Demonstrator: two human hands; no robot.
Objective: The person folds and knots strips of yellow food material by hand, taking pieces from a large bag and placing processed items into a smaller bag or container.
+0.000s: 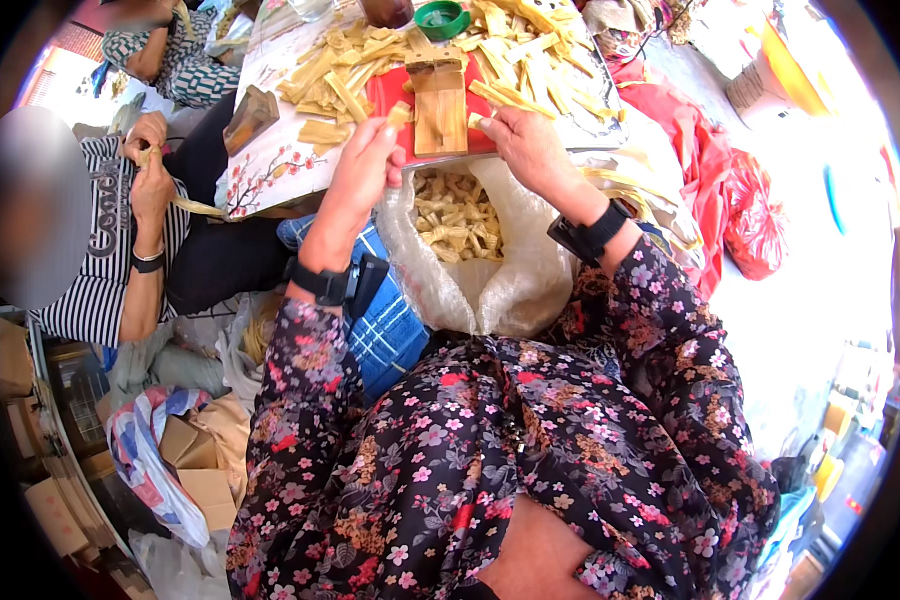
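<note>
A small wooden block device (440, 105) stands on a red sheet (390, 88) at the near edge of the table. Left of it, my left hand (364, 157) pinches a short pale yellow piece (399, 114) between thumb and fingers. Right of the block, my right hand (529, 146) holds a yellowish strip (511, 97), with a pale end at the fingertips. Loose flat strips (330, 71) are heaped on the table beyond both hands. Just below the table edge, an open white plastic sack (525, 289) holds many small knotted yellow pieces (457, 217).
A co-worker in a striped shirt (105, 247) sits at the left, handling a strip; another person (195, 75) is farther back. A second wooden block (250, 120) and a green lid (441, 19) are on the table. Red plastic bags (756, 217) hang at the right.
</note>
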